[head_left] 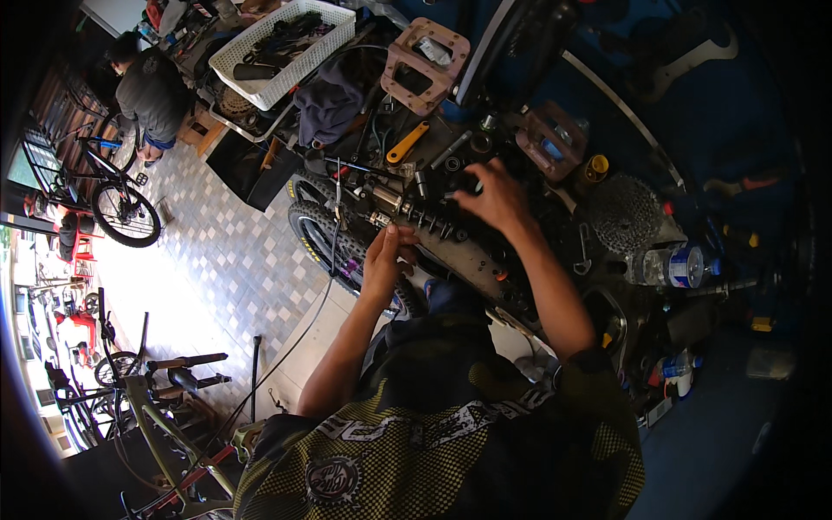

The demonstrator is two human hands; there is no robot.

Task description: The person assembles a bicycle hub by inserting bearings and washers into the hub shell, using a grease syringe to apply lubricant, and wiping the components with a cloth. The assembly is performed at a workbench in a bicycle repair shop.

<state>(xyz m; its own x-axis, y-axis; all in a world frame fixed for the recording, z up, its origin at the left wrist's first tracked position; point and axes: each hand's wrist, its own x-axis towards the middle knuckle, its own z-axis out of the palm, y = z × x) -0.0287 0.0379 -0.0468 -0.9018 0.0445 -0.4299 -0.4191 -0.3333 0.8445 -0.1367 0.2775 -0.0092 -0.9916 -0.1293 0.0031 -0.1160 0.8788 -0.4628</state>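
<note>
At the front edge of the cluttered bench, my left hand (pixel 386 262) is closed, fingers curled and thumb drawn in. Whatever it may hold is too small to make out. Just beyond its fingertips lies a metal cylindrical part (pixel 386 198), and beside that a dark ribbed or coiled part (pixel 431 221). My right hand (pixel 503 201) hovers over the bench to the right, thumb and fingers apart, with nothing plainly held. Near it are a small dark ring (pixel 453 163) and a socket-like metal piece (pixel 421 183). A yellow-handled tool (pixel 407 143) lies farther back.
A white basket (pixel 305 65) of tools, a dark cloth (pixel 329 113) and pinkish pedal-shaped blocks (pixel 425 65) occupy the back. Cassette sprockets (pixel 622 215) and a water bottle (pixel 667 267) sit right. Bicycle tyres (pixel 316 234) stand below the bench edge; another person (pixel 154 94) crouches far left.
</note>
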